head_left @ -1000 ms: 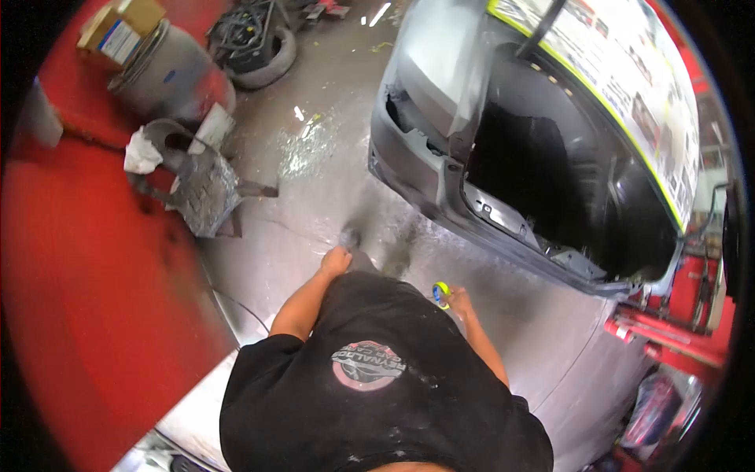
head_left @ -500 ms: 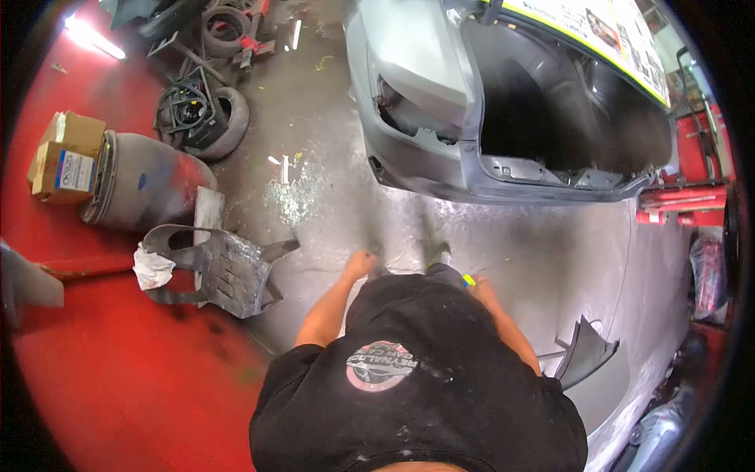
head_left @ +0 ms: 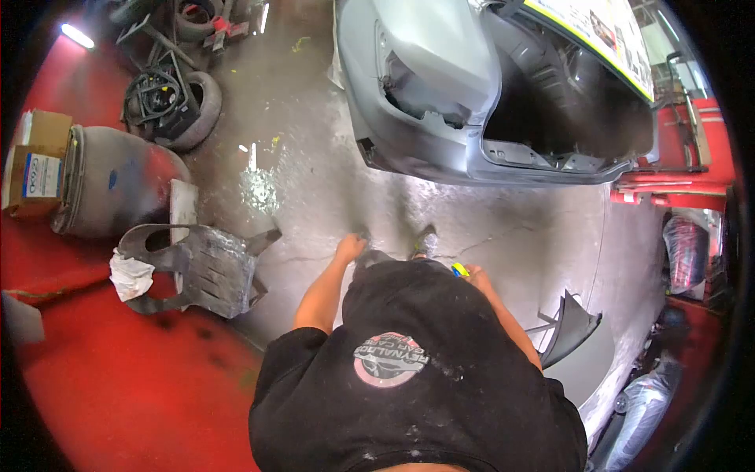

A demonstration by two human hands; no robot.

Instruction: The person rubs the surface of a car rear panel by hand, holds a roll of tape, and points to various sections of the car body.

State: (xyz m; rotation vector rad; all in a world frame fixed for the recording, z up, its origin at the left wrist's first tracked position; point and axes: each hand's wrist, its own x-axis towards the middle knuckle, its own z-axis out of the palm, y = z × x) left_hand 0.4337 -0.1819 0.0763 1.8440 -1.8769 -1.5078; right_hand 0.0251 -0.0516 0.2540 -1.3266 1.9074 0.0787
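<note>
A roll of yellow-green tape [head_left: 460, 270] with a blue core is in my right hand [head_left: 475, 277], low at my side with the fingers round it. My left hand [head_left: 351, 248] hangs on the other side, its fingers curled closed; whether anything small is inside is hidden. Beyond both hands, a grey car body [head_left: 425, 94] with an open rear stands at the top. Printed sheeting edged in yellow-green [head_left: 598, 27] covers its glass.
At the left are a worn chair [head_left: 216, 271] with a white cloth [head_left: 130, 275], a grey drum [head_left: 118, 181], a cardboard box [head_left: 39, 161] and a tire [head_left: 203, 110]. A grey panel [head_left: 582, 346] lies at right, near red equipment [head_left: 676, 185].
The view has turned, and the car body now sits higher in the frame. The grey panel has come into view at right. The tape is still in my right hand.
</note>
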